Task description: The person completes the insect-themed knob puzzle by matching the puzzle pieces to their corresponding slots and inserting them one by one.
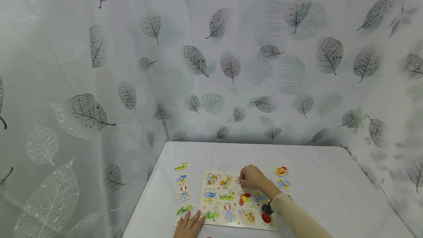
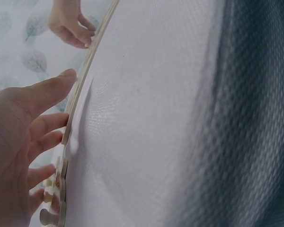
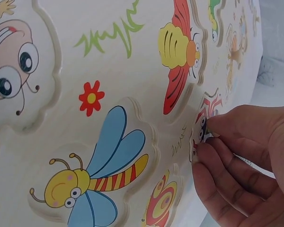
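Generally, the white counter (image 1: pixel 317 179) supports the puzzle board (image 1: pixel 228 224) flat. At the board's near left corner, the left hand (image 1: pixel 190 226) rests with fingers spread; light pressure there should steady the panel. At the far edge, near the middle, the right hand (image 1: pixel 252 176) pinches the red-and-black piece (image 3: pixel 202 128) between thumb and fingers. Seating cannot be verified. Best practice: hold it level, match outlines, never force.
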### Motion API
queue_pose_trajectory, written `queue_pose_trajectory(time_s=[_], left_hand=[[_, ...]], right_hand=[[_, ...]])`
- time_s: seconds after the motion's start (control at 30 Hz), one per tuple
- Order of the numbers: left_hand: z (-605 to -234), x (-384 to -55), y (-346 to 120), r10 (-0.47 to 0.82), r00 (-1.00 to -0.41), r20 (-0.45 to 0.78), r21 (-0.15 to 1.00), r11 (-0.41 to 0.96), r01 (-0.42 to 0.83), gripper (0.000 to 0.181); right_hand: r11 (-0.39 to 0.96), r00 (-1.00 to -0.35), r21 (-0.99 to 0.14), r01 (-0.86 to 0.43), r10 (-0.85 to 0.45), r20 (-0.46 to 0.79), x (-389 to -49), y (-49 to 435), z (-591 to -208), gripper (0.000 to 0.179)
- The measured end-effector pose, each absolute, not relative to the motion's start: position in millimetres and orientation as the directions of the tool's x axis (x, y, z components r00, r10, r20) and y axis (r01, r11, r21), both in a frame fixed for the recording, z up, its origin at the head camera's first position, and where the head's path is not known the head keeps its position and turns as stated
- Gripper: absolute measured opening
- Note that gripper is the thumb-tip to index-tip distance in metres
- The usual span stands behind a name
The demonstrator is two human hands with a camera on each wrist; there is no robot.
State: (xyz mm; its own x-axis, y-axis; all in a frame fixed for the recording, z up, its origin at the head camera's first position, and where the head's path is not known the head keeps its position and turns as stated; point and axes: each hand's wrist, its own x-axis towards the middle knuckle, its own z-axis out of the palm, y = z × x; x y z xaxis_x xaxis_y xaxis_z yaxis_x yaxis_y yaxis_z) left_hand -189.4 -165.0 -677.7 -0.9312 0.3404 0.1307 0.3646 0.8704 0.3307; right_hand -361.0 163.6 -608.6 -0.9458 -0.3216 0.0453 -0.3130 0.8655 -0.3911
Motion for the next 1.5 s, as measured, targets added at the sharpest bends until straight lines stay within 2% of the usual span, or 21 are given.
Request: queue_pose_trajectory(time_s=[0.3, 0.73, 1.0, 1.33, 1.5], left_hand=[[-676, -190, -165, 0.362, -0.93, 0.063, 0.355, 0.863, 0.36, 0.08], [-681, -188, -170, 0.405, -0.91, 0.085, 0.36, 0.839, 0.408, 0.081], [-680, -190, -165, 0.372, -0.923, 0.098, 0.332, 0.862, 0.383, 0.077], [-673, -188, -162, 0.348, -0.933, 0.091, 0.361, 0.861, 0.357, 0.074], [-672, -190, -164, 0.349, -0.935, 0.06, 0.362, 0.865, 0.346, 0.078]], right_hand=[[0.855, -0.942, -0.413, -0.314, -0.333, 0.028, -358, 166, -608, 0.009], [0.814, -0.915, -0.427, -0.393, -0.39, 0.101, -353, 173, -620, 0.005], [0.762, -0.9, -0.492, -0.42, -0.418, 0.122, -350, 178, -620, 0.011], [0.797, -0.923, -0.475, -0.373, -0.369, 0.108, -341, 184, -616, 0.02], [0.806, -0.935, -0.481, -0.346, -0.338, 0.107, -334, 188, -611, 0.019]])
